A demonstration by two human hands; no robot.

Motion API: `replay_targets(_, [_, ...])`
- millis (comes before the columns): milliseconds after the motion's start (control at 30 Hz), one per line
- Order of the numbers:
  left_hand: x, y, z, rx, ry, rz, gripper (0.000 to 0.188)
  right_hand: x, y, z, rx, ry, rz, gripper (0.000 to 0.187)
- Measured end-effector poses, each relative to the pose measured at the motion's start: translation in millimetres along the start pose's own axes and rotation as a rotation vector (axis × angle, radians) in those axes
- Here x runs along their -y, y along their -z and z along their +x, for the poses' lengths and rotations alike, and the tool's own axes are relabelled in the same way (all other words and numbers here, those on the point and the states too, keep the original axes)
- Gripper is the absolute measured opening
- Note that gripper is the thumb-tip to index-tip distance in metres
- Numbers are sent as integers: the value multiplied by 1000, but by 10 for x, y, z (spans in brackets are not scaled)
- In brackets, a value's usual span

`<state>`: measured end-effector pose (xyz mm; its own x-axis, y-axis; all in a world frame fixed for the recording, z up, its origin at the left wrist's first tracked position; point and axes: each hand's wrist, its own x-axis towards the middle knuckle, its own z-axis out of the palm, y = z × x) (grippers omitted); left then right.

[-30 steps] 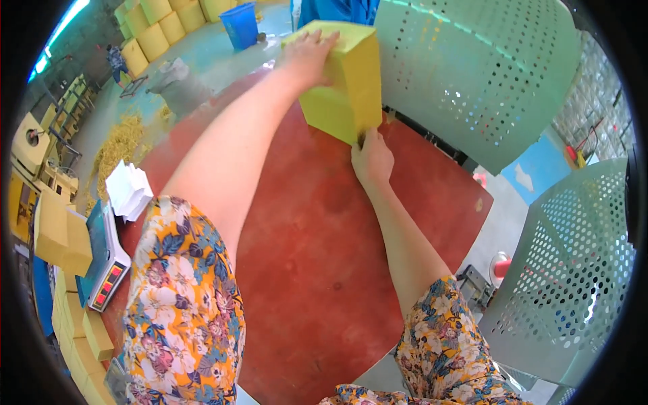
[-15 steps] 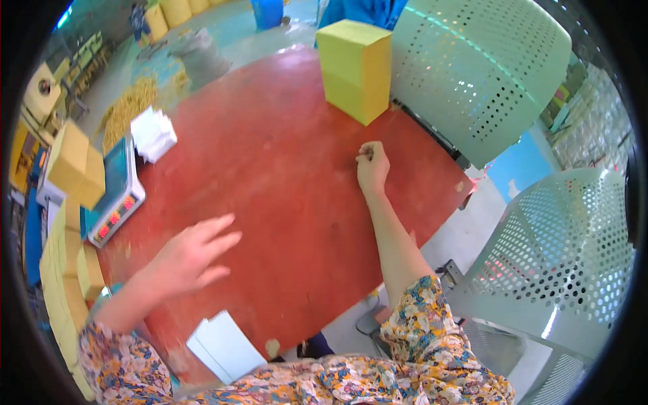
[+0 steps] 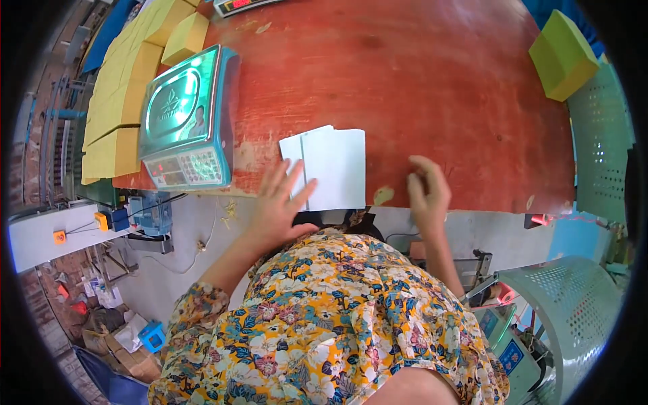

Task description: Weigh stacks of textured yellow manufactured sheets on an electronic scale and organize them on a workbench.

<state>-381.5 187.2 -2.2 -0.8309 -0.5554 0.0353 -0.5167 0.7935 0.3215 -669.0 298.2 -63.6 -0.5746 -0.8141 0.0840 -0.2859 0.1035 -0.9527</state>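
Note:
A small pile of white paper sheets [image 3: 339, 169] lies at the near edge of the red table [image 3: 418, 81], its pieces slightly fanned. My left hand [image 3: 275, 206] is at the pile's lower left side, fingers spread and nothing in them. Its fingertips overlap the sheets; whether they press on them I cannot tell. To the right of the pile, over the table's near edge, is my right hand [image 3: 430, 192]. Its fingers curve loosely, with a gap between thumb and forefinger, and no object shows in it.
On the left stands a teal weighing scale [image 3: 182, 115] beside stacked yellow blocks [image 3: 128, 88]. Part of a second scale [image 3: 239, 5] shows at the far edge of view. A yellow block [image 3: 563, 57] stands at the far right, near a perforated pale green chair [image 3: 601, 135].
The view has swung down toward the table's near edge. Both hands have drawn back nearer my body; the left has come to the white sheets, and the right hand's fingers have loosened.

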Motion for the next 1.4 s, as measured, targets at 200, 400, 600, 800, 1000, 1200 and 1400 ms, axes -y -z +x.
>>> replay_targets(200, [226, -468, 51, -99, -93, -54, 84, 375, -578, -250, 150, 389, -622, 43])
replay_targets(400, [348, -477, 464, -23, -252, -119, 101, 108, -873, -315, 81, 381, -736, 49])
replay_targets(600, [658, -166, 253, -50, -368, -301, 103, 101, -1222, -255, 34, 386, -800, 51])
replay_targets(800, [2171, 1162, -903, 95, -135, -1368, 79, 497, -1494, -289, -67, 207, -879, 49])
replay_targets(1000, [3751, 1957, -1543, -616, 164, -1199, 41, 2055, -3259, -404, 7, 579, -382, 34])
replay_targets(1200, [4406, 2097, -1008, -278, 469, -1154, 41, 2605, -4295, -585, 212, 442, -16, 22])
replay_targets(1400, [4979, 1869, -57, -283, 493, -1138, 62, 2471, -4325, -507, 259, 289, 141, 21])
